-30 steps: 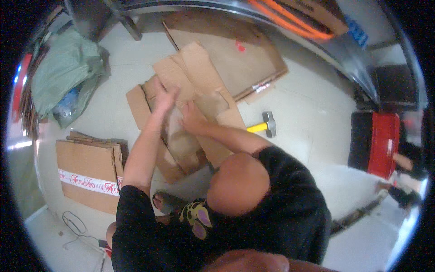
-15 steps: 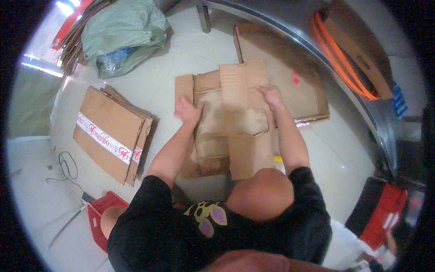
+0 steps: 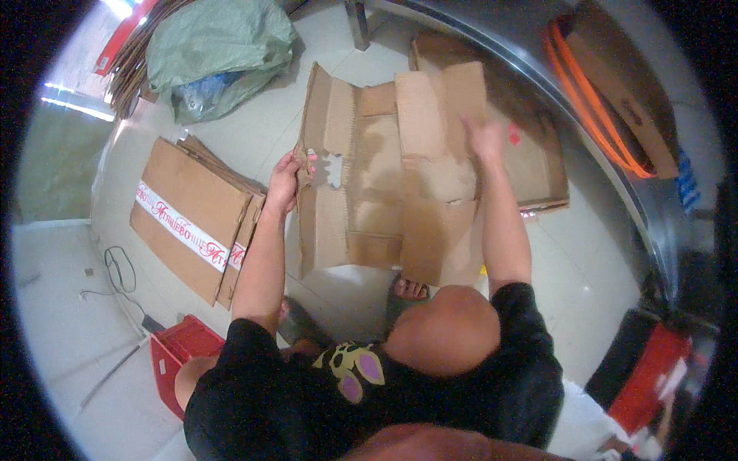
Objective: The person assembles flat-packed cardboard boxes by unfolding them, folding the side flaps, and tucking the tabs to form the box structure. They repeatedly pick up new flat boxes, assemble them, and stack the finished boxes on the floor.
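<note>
An unfolded brown cardboard box (image 3: pixel 377 165) lies before me with its flaps spread to both sides. The left flap stands raised, with a ragged cut-out near its middle. My left hand (image 3: pixel 284 180) is closed around this flap's outer edge, thumb and fingertips showing near the torn part. On the other side, my right hand (image 3: pixel 484 142) is at the right flap's outer edge. Its thumb lies over the board, while the remaining fingers are blurred and partly hidden; it appears to grip the flap.
Flattened cardboard sheets (image 3: pixel 188 219) are stacked at the left. A larger opened carton (image 3: pixel 530 165) lies at the right, beside a metal table edge (image 3: pixel 538 73). A green sack (image 3: pixel 219 58) sits at the far left. A red crate (image 3: pixel 181 346) stands near my left leg.
The left flap has swung outward, with my left hand now holding its edge farther left. The box has shifted up and right, and my right hand has moved slightly right and up.
</note>
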